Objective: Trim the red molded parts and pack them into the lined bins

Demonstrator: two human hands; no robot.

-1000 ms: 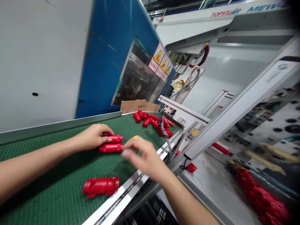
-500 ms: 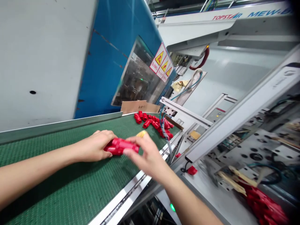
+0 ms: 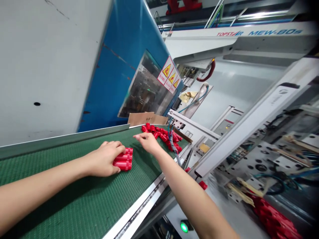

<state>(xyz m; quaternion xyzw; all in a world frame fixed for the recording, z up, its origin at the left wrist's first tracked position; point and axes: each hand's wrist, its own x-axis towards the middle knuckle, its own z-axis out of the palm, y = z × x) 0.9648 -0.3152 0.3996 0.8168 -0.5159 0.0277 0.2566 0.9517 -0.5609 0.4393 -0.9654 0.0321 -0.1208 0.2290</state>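
Note:
My left hand point(image 3: 106, 159) is closed around a small bundle of red plastic tubes point(image 3: 124, 159), held just above the green conveyor belt point(image 3: 74, 202). My right hand point(image 3: 147, 141) reaches out along the belt toward a pile of several more red plastic parts point(image 3: 161, 134) at its far end. The right fingers are partly extended and hold nothing that I can see; the fingertips are close to the nearest red part.
A blue and white machine housing point(image 3: 117, 69) with a window and yellow warning labels point(image 3: 170, 76) rises behind the belt. A cardboard sheet point(image 3: 146, 118) stands at the belt's end. On the right are white machine frames point(image 3: 249, 116), a green lamp point(image 3: 183, 227) and more red parts point(image 3: 276, 215) below.
My right hand let go of the red tubes and moved forward to the far pile. My left hand now holds the gathered tubes alone. The lone red part near the belt edge has left view.

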